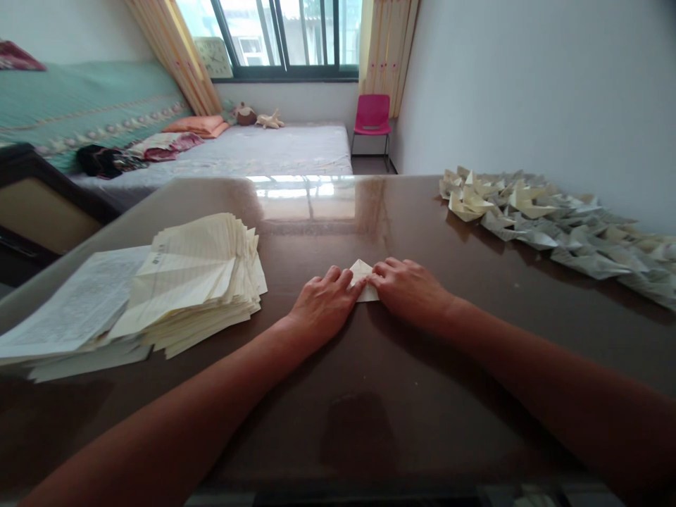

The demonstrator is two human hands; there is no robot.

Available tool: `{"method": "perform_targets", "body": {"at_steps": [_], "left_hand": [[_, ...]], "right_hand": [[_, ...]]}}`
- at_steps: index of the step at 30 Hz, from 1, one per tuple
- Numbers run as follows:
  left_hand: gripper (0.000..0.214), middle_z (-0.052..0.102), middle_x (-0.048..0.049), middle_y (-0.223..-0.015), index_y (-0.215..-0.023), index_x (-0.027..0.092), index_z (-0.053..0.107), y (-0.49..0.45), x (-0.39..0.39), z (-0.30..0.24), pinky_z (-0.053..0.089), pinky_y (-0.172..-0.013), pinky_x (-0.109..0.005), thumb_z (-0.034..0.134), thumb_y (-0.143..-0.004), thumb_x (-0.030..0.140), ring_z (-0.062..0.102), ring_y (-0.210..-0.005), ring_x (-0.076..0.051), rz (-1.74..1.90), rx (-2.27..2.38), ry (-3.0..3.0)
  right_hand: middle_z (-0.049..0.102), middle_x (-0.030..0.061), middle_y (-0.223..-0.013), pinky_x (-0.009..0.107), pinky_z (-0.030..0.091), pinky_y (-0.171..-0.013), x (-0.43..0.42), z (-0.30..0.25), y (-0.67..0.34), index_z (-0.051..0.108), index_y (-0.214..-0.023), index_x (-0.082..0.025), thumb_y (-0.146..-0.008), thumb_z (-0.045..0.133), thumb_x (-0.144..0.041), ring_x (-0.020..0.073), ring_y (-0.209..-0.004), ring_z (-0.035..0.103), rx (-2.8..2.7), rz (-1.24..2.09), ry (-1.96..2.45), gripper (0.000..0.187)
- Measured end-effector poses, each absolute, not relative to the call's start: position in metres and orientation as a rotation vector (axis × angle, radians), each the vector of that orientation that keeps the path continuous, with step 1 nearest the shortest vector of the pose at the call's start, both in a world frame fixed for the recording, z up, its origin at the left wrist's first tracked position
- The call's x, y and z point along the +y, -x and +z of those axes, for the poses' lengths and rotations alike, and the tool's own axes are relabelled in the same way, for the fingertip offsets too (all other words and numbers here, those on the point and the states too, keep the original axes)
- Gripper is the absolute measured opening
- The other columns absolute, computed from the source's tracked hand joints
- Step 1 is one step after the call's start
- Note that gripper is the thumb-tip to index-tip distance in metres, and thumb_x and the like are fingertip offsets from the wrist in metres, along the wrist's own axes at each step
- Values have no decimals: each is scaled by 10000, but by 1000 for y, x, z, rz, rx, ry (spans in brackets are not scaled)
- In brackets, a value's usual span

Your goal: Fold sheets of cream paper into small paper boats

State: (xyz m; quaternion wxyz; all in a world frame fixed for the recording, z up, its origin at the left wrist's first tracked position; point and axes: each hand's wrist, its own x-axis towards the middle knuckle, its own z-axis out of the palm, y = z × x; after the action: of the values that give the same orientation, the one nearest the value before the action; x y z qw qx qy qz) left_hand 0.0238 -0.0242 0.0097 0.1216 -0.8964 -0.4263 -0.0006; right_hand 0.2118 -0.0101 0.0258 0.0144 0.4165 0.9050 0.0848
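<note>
A small folded piece of cream paper (362,270) lies on the brown glossy table (327,394), its pointed tip facing away from me. From the left, my left hand (328,299) has its curled fingers and thumb closed on the paper's edge. My right hand (408,287) grips the opposite side in the same way. Both thumbs meet near the middle of the paper, and the hands cover its two sides. Only the top point and a strip along the bottom show between them.
Left of my hands stands a stack of cream paper sheets (195,274), beside printed white sheets (79,303). Many folded paper boats (533,204) are heaped at the far right, along the wall. Beyond the table are a bed (311,144) and a pink chair (372,116).
</note>
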Motion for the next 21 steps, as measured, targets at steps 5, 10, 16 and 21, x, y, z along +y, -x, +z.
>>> {"method": "perform_targets", "body": {"at_steps": [5, 10, 16, 21], "left_hand": [[351, 550, -82, -1050, -1292, 253, 472, -24, -25, 10, 472, -702, -308, 379, -954, 227, 482, -989, -227, 2, -1251, 2630], [354, 555, -82, -1059, -1287, 247, 475, -24, -25, 11, 471, -698, -304, 383, -947, 210, 484, -974, -225, 12, -1244, 2616], [364, 555, -82, -1071, -1295, 248, 463, -24, -25, 10, 477, -694, -313, 399, -940, 203, 484, -971, -228, 21, -1236, 2609], [367, 550, -83, -1070, -1301, 250, 455, -24, -25, 9, 477, -693, -312, 400, -940, 208, 482, -974, -226, 17, -1241, 2601]], "right_hand": [[619, 164, -1090, 339, 353, -699, -25, 30, -206, 621, -1111, -122, -925, 405, -144, 261, -976, 527, 2710, 328, -1253, 286], [617, 195, -1087, 366, 367, -691, -35, 33, -203, 632, -1105, -77, -912, 349, -89, 268, -933, 539, 2553, 357, -1334, 343], [628, 218, -1091, 394, 369, -730, -37, 36, -202, 664, -1055, -77, -890, 360, -72, 277, -935, 556, 2465, 329, -1372, 346], [645, 214, -1044, 397, 358, -720, -33, 37, -204, 685, -999, -92, -883, 369, -68, 277, -908, 568, 2441, 311, -1390, 337]]}}
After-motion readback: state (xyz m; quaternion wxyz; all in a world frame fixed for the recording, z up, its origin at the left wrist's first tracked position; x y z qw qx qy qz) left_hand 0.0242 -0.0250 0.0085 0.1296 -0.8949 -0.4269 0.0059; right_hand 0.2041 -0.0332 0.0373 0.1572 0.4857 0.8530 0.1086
